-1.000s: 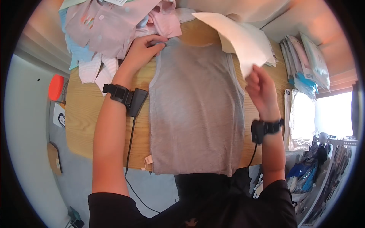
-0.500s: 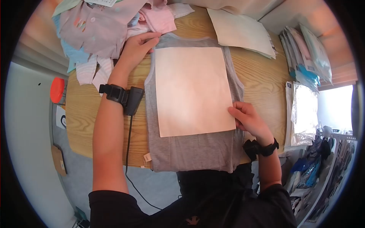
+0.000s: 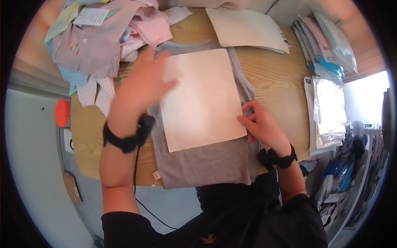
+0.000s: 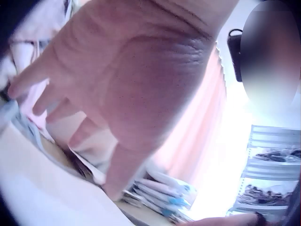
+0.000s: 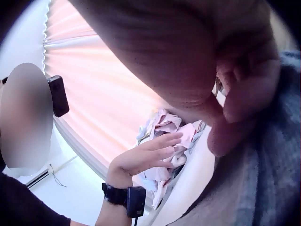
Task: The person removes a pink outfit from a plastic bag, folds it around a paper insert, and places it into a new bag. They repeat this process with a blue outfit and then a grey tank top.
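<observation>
A grey sleeveless top (image 3: 206,167) lies spread on the wooden table, its neckline pointing away from me. On top of it rests a cream rectangular sheet of card (image 3: 202,101), slightly turned. At the card's lower right edge my right hand (image 3: 264,127) pinches it between thumb and fingers. My left hand (image 3: 140,89), blurred by motion, hovers with spread fingers over the card's left edge and the top's left armhole. In the left wrist view its open palm (image 4: 117,80) shows, holding nothing. A small tag (image 3: 156,177) sticks out at the top's lower left side.
Heaped children's clothes (image 3: 93,53) cover the table's far left. More cream sheets (image 3: 248,31) are stacked at the back. Bagged garments (image 3: 328,111) stand along the right edge. A cable (image 3: 135,173) hangs from the left wrist camera past the table's front edge.
A sheet of card came off the back stack onto the grey top, carried by my right hand. My left hand has left the top's shoulder, moving nearer with its fingers spreading.
</observation>
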Tool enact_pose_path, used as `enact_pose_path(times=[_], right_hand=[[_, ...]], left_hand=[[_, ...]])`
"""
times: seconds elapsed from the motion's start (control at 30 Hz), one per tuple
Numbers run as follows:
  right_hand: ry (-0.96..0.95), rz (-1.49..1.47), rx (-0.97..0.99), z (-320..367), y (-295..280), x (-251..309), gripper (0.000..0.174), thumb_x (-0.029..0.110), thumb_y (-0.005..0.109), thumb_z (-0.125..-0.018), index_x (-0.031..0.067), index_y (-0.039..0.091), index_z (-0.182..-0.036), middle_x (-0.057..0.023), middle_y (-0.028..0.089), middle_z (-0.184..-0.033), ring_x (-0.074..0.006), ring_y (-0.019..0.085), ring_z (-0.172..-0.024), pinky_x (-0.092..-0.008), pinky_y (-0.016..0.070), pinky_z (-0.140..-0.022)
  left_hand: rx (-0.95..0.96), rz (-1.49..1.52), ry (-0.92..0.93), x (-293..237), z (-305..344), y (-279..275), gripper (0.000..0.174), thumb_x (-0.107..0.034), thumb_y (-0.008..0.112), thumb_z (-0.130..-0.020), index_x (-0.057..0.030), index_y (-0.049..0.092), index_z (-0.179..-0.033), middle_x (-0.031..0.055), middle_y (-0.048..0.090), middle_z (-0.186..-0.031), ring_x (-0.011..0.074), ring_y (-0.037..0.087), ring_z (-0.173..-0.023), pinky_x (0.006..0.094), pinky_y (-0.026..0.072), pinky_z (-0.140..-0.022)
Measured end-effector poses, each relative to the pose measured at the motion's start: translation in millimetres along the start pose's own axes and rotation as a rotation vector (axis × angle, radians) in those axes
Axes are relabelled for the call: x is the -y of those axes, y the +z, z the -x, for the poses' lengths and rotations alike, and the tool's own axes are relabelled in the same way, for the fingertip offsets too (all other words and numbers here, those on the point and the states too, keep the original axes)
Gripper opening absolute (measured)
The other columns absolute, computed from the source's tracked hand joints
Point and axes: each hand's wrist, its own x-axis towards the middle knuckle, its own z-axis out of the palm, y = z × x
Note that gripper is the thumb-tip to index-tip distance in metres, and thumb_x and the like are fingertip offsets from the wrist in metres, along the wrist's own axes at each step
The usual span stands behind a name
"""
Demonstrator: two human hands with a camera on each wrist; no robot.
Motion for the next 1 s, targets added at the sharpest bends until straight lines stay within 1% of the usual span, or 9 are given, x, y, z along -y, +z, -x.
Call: enact_pose_path(times=[0.07, 0.17, 0.27, 0.33, 0.43, 0.63, 0.83, 0.93, 1.0], right_hand=[[-0.018, 0.044, -0.058, 2.3, -4.4, -1.1, 0.036, 0.021, 0.066, -0.096, 0.0002, 0.047, -0.118, -0.0029, 0.058, -0.059, -0.0093, 0.053, -0.046, -0.0250, 0.0381, -0.043], [-0.097, 0.184, -0.212, -4.3, -14.8, -12.6, 0.045, 0.024, 0.071, -0.092, -0.0013, 0.048, -0.121, -0.0039, 0.058, -0.060, -0.0110, 0.054, -0.050, -0.0271, 0.0398, -0.047], [-0.153, 0.298, -0.329, -16.6, -24.6, -21.9, 0.045, 0.027, 0.073, -0.090, -0.0025, 0.053, -0.117, -0.0055, 0.058, -0.061, -0.0139, 0.056, -0.055, -0.0292, 0.0418, -0.052], [-0.124, 0.296, -0.299, -25.3, -29.7, -15.3, 0.041, 0.027, 0.074, -0.089, -0.0027, 0.056, -0.112, -0.0074, 0.059, -0.063, -0.0164, 0.058, -0.058, -0.0299, 0.0431, -0.055], [-0.292, 0.303, -0.245, -43.8, -30.1, -22.2, 0.030, 0.024, 0.070, -0.091, -0.0015, 0.059, -0.103, -0.0098, 0.060, -0.067, -0.0201, 0.059, -0.061, -0.0323, 0.0452, -0.059], [-0.397, 0.089, -0.399, -35.5, -9.2, -6.3, 0.017, 0.013, 0.064, -0.093, 0.0005, 0.056, -0.100, -0.0128, 0.063, -0.074, -0.0266, 0.062, -0.067, -0.0378, 0.0484, -0.064], [-0.450, 0.331, -0.301, 5.6, 21.8, 5.3, 0.037, 0.011, 0.066, -0.088, 0.0016, 0.054, -0.121, -0.0165, 0.064, -0.088, -0.0351, 0.063, -0.078, -0.0420, 0.0495, -0.069], [-0.321, 0.311, -0.215, 16.9, 17.2, -6.9, 0.044, 0.011, 0.067, -0.086, 0.0024, 0.054, -0.127, -0.0159, 0.063, -0.093, -0.0354, 0.064, -0.082, -0.0427, 0.0505, -0.072], [-0.371, 0.363, -0.243, 16.7, 17.8, -20.5, 0.043, 0.009, 0.065, -0.085, 0.0027, 0.055, -0.126, -0.0149, 0.062, -0.092, -0.0352, 0.064, -0.081, -0.0427, 0.0514, -0.072]], left_hand=[[0.188, 0.165, 0.092, -39.8, 10.5, 20.4, 0.085, -0.043, 0.079, -0.080, -0.0032, 0.042, -0.145, 0.0269, 0.029, -0.156, 0.0424, 0.028, -0.145, 0.0486, 0.0292, -0.117], [0.255, 0.057, 0.136, -73.6, 21.9, 37.1, 0.092, -0.048, 0.080, -0.076, -0.0075, 0.040, -0.148, 0.0255, 0.024, -0.158, 0.0442, 0.020, -0.148, 0.0598, 0.0244, -0.116], [0.249, 0.007, 0.165, -74.1, 21.2, 48.6, 0.097, -0.049, 0.082, -0.073, -0.0124, 0.038, -0.151, 0.0241, 0.022, -0.160, 0.0455, 0.016, -0.149, 0.0667, 0.0220, -0.114], [0.274, 0.012, 0.154, -75.6, 19.6, 47.4, 0.097, -0.049, 0.082, -0.072, -0.0138, 0.038, -0.151, 0.0238, 0.021, -0.160, 0.0452, 0.016, -0.149, 0.0662, 0.0220, -0.114], [0.282, 0.010, 0.151, -75.5, 18.5, 46.5, 0.099, -0.050, 0.083, -0.070, -0.0145, 0.039, -0.151, 0.0236, 0.022, -0.160, 0.0451, 0.017, -0.149, 0.0662, 0.0229, -0.114], [0.242, 0.021, 0.193, -71.3, 18.5, 44.3, 0.097, -0.051, 0.084, -0.068, -0.0135, 0.043, -0.148, 0.0252, 0.026, -0.158, 0.0469, 0.021, -0.146, 0.0656, 0.0265, -0.113], [0.260, -0.022, 0.234, -82.5, 31.1, 43.3, 0.094, -0.049, 0.083, -0.070, -0.0125, 0.044, -0.147, 0.0289, 0.029, -0.154, 0.0506, 0.026, -0.143, 0.0628, 0.0330, -0.110], [0.278, -0.045, 0.263, -88.7, 39.1, 42.8, 0.091, -0.048, 0.083, -0.072, -0.0123, 0.044, -0.147, 0.0295, 0.032, -0.152, 0.0516, 0.030, -0.140, 0.0597, 0.0382, -0.106], [0.290, -0.048, 0.265, -92.9, 43.7, 42.7, 0.090, -0.047, 0.082, -0.073, -0.0124, 0.044, -0.146, 0.0292, 0.033, -0.151, 0.0515, 0.033, -0.138, 0.0576, 0.0408, -0.105]])
